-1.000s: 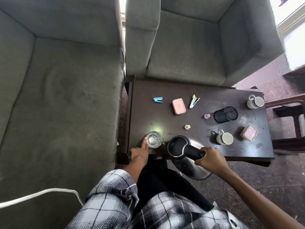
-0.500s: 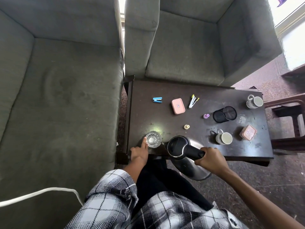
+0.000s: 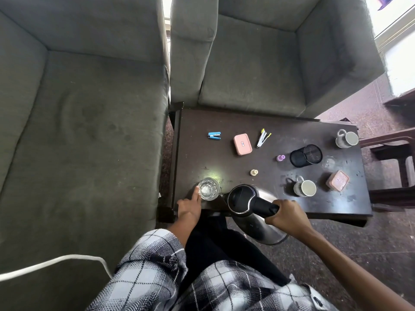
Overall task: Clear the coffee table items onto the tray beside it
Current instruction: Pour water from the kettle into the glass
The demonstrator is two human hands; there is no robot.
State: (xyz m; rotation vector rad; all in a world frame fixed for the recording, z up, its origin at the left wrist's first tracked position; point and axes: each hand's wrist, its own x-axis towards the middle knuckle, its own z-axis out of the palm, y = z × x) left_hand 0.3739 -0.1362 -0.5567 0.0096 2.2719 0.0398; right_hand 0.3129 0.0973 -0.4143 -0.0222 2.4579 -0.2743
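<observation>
Both busy: right hand (image 3: 286, 215) fingers grip the black-handled steel kettle (image 3: 253, 213); left hand (image 3: 188, 209), forefinger straight, touches the clear glass (image 3: 209, 189) at the kettle's nine o'clock.

Tabletop holdings, tallied by kind.
Showing at the tabletop (image 3: 202, 158): one kettle (image 3: 240, 199), one drinking glass (image 3: 208, 189), one mesh pen cup (image 3: 305, 155), one blue stapler (image 3: 214, 135) and one white-and-yellow clip tool (image 3: 263, 138). Mugs are numbering two, the far mug (image 3: 347, 139) and the near mug (image 3: 305, 188); pink boxes are numbering two, the left box (image 3: 242, 144) and the right box (image 3: 337, 180); small bottles are numbering two, the purple bottle (image 3: 280, 157) and the cream bottle (image 3: 254, 172). Two hands are showing, the left hand (image 3: 188, 209) and the right hand (image 3: 286, 215).
</observation>
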